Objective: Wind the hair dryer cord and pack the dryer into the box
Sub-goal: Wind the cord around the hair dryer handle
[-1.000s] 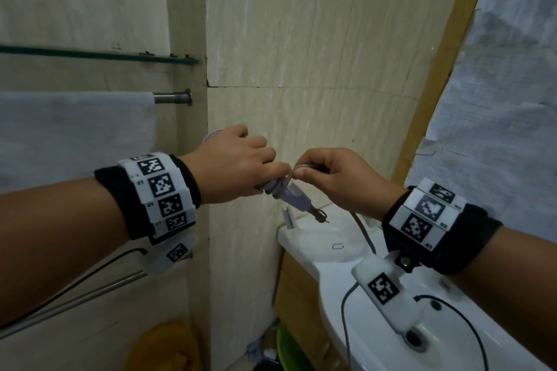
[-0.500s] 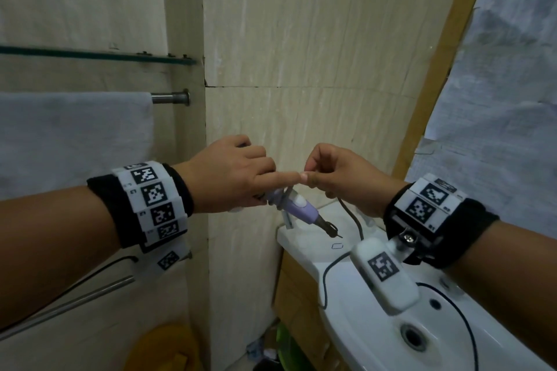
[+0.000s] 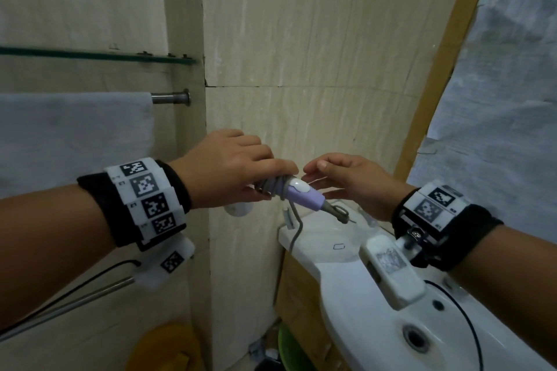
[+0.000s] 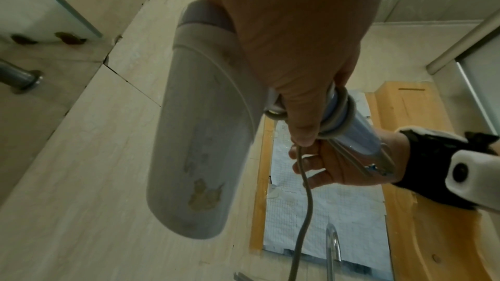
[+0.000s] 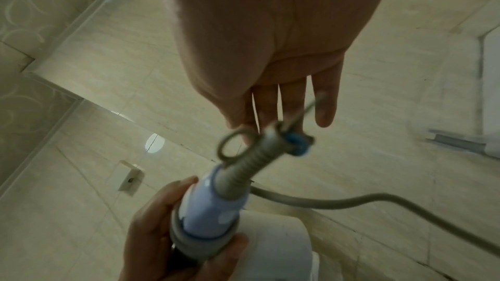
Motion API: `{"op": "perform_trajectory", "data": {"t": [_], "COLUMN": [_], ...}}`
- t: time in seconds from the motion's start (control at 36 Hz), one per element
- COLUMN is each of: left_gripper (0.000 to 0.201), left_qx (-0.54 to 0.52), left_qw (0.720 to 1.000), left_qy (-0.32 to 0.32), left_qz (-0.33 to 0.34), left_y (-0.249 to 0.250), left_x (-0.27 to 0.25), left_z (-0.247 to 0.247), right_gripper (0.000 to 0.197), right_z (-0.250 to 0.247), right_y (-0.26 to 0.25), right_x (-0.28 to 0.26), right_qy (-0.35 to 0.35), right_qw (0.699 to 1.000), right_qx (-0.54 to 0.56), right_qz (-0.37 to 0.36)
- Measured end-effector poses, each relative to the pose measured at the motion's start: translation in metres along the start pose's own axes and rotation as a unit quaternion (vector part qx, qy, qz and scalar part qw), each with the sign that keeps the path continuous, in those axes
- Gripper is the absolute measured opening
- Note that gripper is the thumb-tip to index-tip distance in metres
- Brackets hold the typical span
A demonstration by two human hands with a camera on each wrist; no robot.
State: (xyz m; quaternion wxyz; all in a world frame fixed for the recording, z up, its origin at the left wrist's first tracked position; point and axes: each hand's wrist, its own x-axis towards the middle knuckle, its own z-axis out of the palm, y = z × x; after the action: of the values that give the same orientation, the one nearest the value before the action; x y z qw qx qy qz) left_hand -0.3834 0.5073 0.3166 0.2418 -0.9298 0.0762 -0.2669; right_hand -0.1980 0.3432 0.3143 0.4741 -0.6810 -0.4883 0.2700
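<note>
The left hand [image 3: 229, 172] is wrapping its fingers and thumb around the hair dryer [image 4: 194, 136] right where the lilac handle [image 3: 304, 197] meets the body, with the thumb pressing the grey cord [image 4: 305, 189] loops down so they aren't slipping. The right hand [image 3: 355, 187] is sitting just beside the handle's free end with its fingers straight and spread, and as far as I can tell it isn't holding anything.

The dryer is being held up in the air in front of the tiled wall, just above the back edge of the white sink [image 3: 361, 310]. The handle's long axis is running from the left hand down and to the right, with the ribbed cord collar [image 5: 251, 168] and its hanging loop [image 5: 235, 144] at the low end. The barrel is pointing down, away from the left wrist.

My guess is the plastic shell is light but a bit slick, and the cord looks rubbery and springy, so the coils are probably wanting to unwind. I'd be grabbing the loose cord close to the last wrap. No box is showing anywhere.
</note>
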Motion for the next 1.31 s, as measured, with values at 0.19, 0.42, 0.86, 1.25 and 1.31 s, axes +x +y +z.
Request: {"op": "perform_trajectory", "data": {"t": [0.19, 0.42, 0.86, 1.25, 1.31], "left_gripper": [0.049, 0.055, 0.057, 0.053, 0.053], "left_qx": [-0.021, -0.048, -0.076, 0.003, 0.020], "left_qw": [0.998, 0.989, 0.963, 0.961, 0.962], "left_qy": [0.041, 0.044, 0.031, -0.052, -0.061], "left_qz": [-0.049, -0.135, -0.257, -0.272, -0.266], "left_y": [-0.006, -0.008, -0.004, -0.023, -0.026], "left_x": [0.006, 0.018, 0.024, 0.007, 0.003], "left_z": [-0.010, -0.030, -0.035, -0.017, -0.012], "right_gripper": [0.031, 0.028, 0.026, 0.006, 0.007], "right_z": [-0.001, 0.007, 0.036, 0.041, 0.042], "right_y": [0.011, 0.020, 0.019, 0.021, 0.022], "right_x": [-0.008, -0.012, -0.010, -0.012, -0.012], "right_qy": [0.004, -0.028, -0.075, -0.055, -0.042], "right_qw": [0.998, 0.997, 0.996, 0.998, 0.997], "right_qx": [0.036, 0.033, -0.009, -0.026, -0.062], "right_qz": [0.047, 0.068, 0.051, 0.022, 0.010]}}
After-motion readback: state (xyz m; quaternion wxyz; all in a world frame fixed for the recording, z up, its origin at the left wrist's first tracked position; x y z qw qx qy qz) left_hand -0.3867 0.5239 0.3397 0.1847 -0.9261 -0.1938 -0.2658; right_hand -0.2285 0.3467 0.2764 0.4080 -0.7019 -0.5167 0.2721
